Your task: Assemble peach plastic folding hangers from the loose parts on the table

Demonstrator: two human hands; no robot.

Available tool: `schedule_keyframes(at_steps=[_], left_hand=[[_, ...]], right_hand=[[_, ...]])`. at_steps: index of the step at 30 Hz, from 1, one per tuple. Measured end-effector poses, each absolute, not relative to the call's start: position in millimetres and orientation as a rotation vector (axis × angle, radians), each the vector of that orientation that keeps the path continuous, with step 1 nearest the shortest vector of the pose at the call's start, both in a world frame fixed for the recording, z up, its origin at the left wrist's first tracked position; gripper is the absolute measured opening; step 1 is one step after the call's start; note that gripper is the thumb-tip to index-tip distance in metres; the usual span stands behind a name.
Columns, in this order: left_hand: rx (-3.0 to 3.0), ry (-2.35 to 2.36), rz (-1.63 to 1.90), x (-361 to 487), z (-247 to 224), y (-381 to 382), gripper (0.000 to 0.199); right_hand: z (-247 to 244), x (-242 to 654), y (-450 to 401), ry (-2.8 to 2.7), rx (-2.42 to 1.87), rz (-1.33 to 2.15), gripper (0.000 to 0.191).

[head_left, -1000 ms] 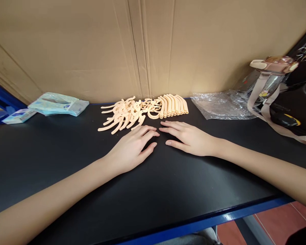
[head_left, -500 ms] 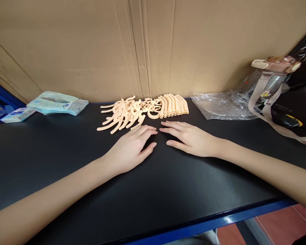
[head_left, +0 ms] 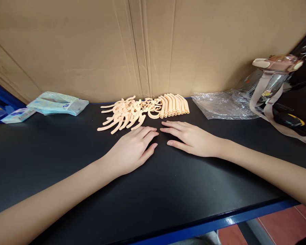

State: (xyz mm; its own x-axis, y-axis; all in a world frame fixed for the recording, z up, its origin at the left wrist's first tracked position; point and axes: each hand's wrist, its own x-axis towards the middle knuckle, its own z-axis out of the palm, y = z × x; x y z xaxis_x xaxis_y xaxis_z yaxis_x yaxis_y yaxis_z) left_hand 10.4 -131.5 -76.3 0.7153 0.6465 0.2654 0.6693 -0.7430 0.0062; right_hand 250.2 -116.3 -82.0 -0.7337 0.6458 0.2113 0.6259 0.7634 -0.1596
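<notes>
Supporting table [head_left: 168,190]: black, stretching from six o'clock to twelve.
Heap of curved pieces [head_left: 123,112]: tangled, at eleven o'clock.
Left hand [head_left: 132,148]: nine o'clock, holding nothing; touching the heap or not, cannot tell.
Right hand [head_left: 192,136]: three o'clock, holding nothing.
Neat row [head_left: 172,103]: one o'clock.
Fingers [head_left: 173,131]: slack, lightly spread; apparently pausing; any grasp calls for parting one piece.

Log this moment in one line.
left hand: holding nothing, near loose pieces | right hand: holding nothing, near lined-up pieces | bottle: at right
</notes>
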Motion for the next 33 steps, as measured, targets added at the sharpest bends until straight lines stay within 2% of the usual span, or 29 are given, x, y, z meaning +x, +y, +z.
schedule_keyframes(at_steps=[9,20,33], left_hand=[[-2.822,-1.054,-0.413,9,-76,-124,0.037],[-2.379,-1.276,-0.363,-1,-72,-106,0.032],[-2.332,-1.307,-0.361,-4,-76,-108,0.027]], right_hand=[[-83,250,-116,-2.718,-0.997,0.103,0.055],[-82,250,-117,-2.746,-1.021,0.056,0.054],[-83,251,-116,-2.753,-1.018,0.065,0.055]])
